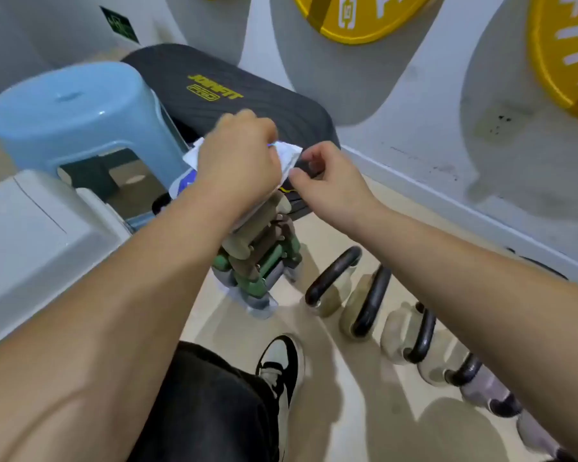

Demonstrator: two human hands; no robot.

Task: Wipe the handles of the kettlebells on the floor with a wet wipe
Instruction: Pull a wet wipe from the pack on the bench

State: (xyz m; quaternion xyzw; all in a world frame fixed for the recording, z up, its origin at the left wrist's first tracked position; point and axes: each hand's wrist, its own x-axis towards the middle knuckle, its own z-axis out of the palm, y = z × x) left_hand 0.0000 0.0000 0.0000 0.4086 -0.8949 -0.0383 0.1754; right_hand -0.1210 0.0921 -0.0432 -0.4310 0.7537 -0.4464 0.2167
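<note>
head view showed my left hand (237,158) gripping a white-and-blue wet wipe packet (194,161), right hand (324,181) pinching its edge. black-handled kettlebells (334,275) sat untouched on the floor below. i judged a blurred, hasty tug could tear the wipe or drop the packet.

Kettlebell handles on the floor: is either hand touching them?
Apart. The head view shows both the left hand and right hand raised at the wipe packet, above the kettlebell handles.

Beige floor (347,411), evenly lit, soft shadows. Far left: light blue plastic stool (77,118), pale grey bin (30,235) near it, black padded bench (227,91) behind. Right: white wall (397,105) with yellow discs (357,18).
</note>
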